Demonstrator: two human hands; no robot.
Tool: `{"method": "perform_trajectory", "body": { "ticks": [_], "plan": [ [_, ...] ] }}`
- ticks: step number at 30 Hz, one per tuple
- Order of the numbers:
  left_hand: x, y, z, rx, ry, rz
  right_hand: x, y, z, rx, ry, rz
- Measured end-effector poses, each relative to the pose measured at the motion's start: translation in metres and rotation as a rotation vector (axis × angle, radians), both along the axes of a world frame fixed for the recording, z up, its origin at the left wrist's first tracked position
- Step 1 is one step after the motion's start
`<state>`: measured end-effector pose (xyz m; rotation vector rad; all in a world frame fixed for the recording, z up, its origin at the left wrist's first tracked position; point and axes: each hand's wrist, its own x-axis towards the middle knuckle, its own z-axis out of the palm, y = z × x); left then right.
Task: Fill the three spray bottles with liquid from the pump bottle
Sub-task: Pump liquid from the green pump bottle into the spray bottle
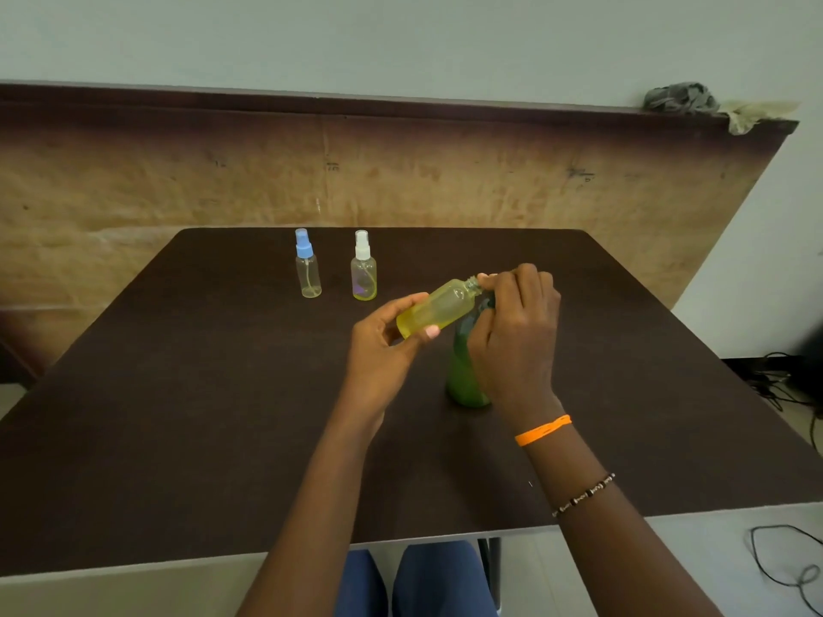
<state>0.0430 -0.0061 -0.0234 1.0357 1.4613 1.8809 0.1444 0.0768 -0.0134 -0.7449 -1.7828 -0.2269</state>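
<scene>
My left hand [383, 345] grips a small yellow-tinted spray bottle [438, 307], tilted with its uncapped threaded neck toward the upper right. My right hand [516, 331] is curled over the top of the green pump bottle [463, 376], which stands on the dark table [178, 416]; its fingertips meet the tilted bottle's neck, and the pump head is hidden under the hand. Two more spray bottles stand upright farther back: one with a blue cap [307, 264] and one with a white cap [364, 267], each with a little liquid at the bottom.
A worn wooden board [401, 171] stands behind the table against the pale wall, with rags [686, 100] on its top right corner. Cables [788, 558] lie on the floor at the right. My knees in blue trousers [423, 581] show under the near table edge.
</scene>
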Motion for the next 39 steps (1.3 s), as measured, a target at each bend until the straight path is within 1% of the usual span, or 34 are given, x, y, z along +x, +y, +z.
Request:
{"method": "perform_trajectory", "body": {
  "ticks": [3,6,10,16,23,30,34,39],
  "plan": [
    [0.000,0.000,0.002,0.001,-0.006,0.001,0.000,0.000,0.003,-0.011,-0.021,0.003],
    [0.000,0.002,-0.003,-0.001,-0.010,0.015,-0.003,0.002,-0.009,0.051,0.029,-0.053],
    [0.004,0.003,-0.009,-0.003,-0.030,0.019,-0.004,0.005,-0.014,0.095,0.065,-0.041],
    [0.001,0.002,-0.001,0.014,-0.023,0.011,-0.001,0.003,0.005,0.017,-0.029,0.006],
    [0.001,0.002,-0.006,-0.008,0.004,0.027,-0.005,0.010,-0.013,0.082,0.092,-0.015],
    [-0.001,-0.001,-0.003,0.011,-0.008,0.026,-0.009,0.011,0.003,0.022,0.080,0.089],
    [-0.001,0.001,-0.007,-0.006,0.000,0.015,-0.010,0.008,-0.012,0.040,0.120,0.035],
    [0.000,0.000,-0.010,-0.024,-0.012,0.011,-0.007,0.010,-0.011,0.069,0.087,0.024]
  ]
}}
